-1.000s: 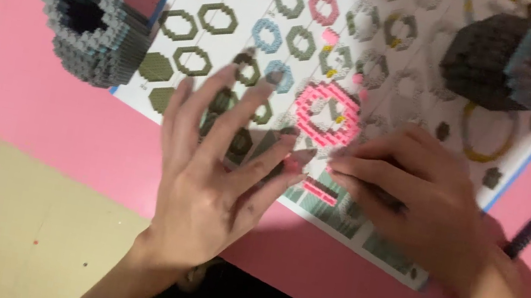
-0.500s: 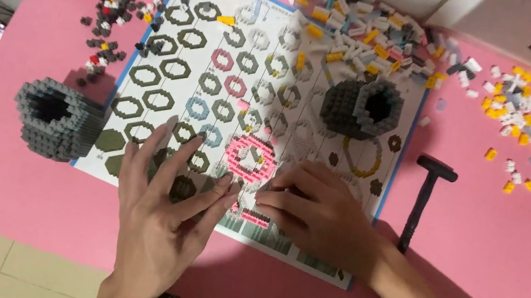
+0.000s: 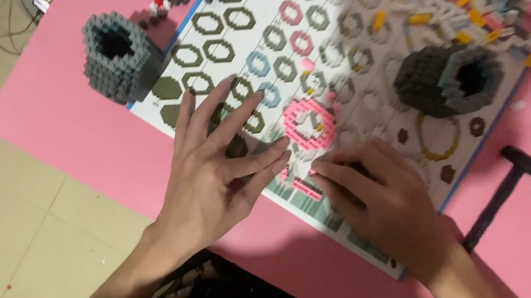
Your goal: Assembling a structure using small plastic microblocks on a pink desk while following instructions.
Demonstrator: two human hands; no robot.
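Matt paper instruction sheet (image 3: 335, 74) on smooth pink table (image 3: 70, 116).

Pink block ring (image 3: 310, 123) flat on instruction sheet (image 3: 240, 44).

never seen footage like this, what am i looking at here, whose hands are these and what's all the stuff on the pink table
There is no machine here. A camera worn on a person's head looks down at their own two bare hands. They sit at a pink table covered by a printed instruction sheet showing rows of ring shapes. The left hand lies flat on the sheet, fingers spread, holding nothing. The right hand presses its fingertips on the sheet beside a pink ring of tiny bricks. Whether it pinches a brick cannot be seen. Two grey hollow brick towers stand nearby, loose small bricks lie along the far edge, and a small black hammer-like tool lies at the right.
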